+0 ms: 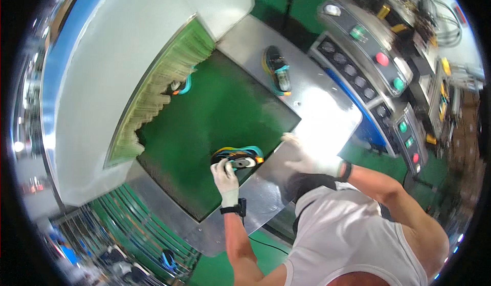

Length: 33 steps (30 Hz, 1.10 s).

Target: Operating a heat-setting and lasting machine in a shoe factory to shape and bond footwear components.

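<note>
My left hand [225, 177], in a white glove, has its fingers bent over the near side of a black sneaker [247, 162] with a turquoise, yellow and orange sole edge. That sneaker lies on its side on the near part of a green belt [215, 109]. My right hand [310, 157], also gloved and blurred, is held over the metal rim to the right, fingers apart and nothing in them. A similar sneaker [279, 71] lies on the metal ledge beyond the belt. Another sneaker [183, 85] is partly hidden beneath a fringed green curtain [163, 89].
A large white machine housing [128, 46] rises behind the curtain. The metal rim [261, 176] frames the belt. Control panels [365, 40] with red and green buttons stand at the right. A rack of metal bars [148, 224] with several items is at lower left.
</note>
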### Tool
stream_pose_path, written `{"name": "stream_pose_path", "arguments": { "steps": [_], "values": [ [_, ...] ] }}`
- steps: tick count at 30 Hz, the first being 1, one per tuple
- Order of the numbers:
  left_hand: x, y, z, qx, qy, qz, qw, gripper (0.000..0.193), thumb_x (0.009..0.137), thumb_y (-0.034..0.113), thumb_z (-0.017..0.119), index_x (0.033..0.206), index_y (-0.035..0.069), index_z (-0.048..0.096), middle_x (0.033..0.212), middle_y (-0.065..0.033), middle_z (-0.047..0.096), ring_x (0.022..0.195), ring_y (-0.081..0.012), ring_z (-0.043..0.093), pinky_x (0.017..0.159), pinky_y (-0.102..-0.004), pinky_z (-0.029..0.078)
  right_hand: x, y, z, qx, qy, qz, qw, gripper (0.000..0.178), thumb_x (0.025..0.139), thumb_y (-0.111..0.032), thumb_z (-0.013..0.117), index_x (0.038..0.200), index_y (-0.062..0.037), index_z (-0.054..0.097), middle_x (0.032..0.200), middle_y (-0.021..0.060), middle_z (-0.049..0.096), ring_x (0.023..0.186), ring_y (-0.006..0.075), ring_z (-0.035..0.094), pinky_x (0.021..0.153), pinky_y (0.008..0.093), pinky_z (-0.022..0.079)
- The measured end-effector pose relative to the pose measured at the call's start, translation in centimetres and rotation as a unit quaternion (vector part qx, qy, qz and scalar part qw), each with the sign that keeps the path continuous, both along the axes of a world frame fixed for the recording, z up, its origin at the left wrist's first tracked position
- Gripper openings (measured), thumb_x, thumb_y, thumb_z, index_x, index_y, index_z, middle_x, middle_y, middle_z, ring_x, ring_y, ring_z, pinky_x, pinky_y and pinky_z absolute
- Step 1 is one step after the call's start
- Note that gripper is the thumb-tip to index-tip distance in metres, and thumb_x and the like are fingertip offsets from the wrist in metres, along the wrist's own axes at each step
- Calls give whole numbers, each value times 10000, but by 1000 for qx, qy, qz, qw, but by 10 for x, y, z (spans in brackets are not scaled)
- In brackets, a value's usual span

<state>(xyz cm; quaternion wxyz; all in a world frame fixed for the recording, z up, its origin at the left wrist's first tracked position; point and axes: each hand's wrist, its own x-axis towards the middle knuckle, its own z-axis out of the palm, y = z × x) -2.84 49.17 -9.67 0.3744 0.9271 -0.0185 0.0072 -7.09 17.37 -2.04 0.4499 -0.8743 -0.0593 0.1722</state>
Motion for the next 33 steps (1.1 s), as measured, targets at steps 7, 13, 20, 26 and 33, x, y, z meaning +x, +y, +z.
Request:
{"name": "stream_pose_path", "arguments": {
  "steps": [7,13,20,26,33],
  "values": [
    [-12,-202,108,-61,-11,-291,955,162,934,107,671,1068,16,686,1016,-164,605,927,-337,622,815,-425,523,-23,-34,4,-186,-52,-79,978,480,799,-201,742,1181,43,583,1181,252,644,1094,404,653,928,457,521],
    [-27,-356,188,-108,-22,-503,857,342,903,59,705,1227,-7,618,1197,-134,585,943,-218,617,798,-335,526,-124,-169,72,148,77,-346,923,666,796,-446,765,1198,53,583,1008,258,715,929,382,710,832,417,552],
    [-98,-542,249,-154,-192,-652,717,421,904,-33,648,1315,-40,557,1285,-199,579,1148,-308,614,998,-373,494,-304,-278,134,410,-92,-590,689,491,898,-279,775,1243,43,639,1075,55,697,955,95,626,835,269,524],
    [-178,-726,245,-174,-37,-733,656,376,972,66,642,1320,-36,545,1220,-184,629,1119,-277,638,1008,-372,495,-379,-349,117,425,-321,-696,483,395,955,-214,703,1287,-19,618,948,-26,657,620,9,490,497,198,332],
    [-244,-956,184,-55,127,-669,731,622,906,300,730,1310,-110,494,1186,-295,631,1136,-344,625,995,-403,484,-457,-377,120,442,-258,-767,386,374,925,-119,703,1281,-43,616,1008,-4,660,702,40,558,558,219,428]
  ]
}}
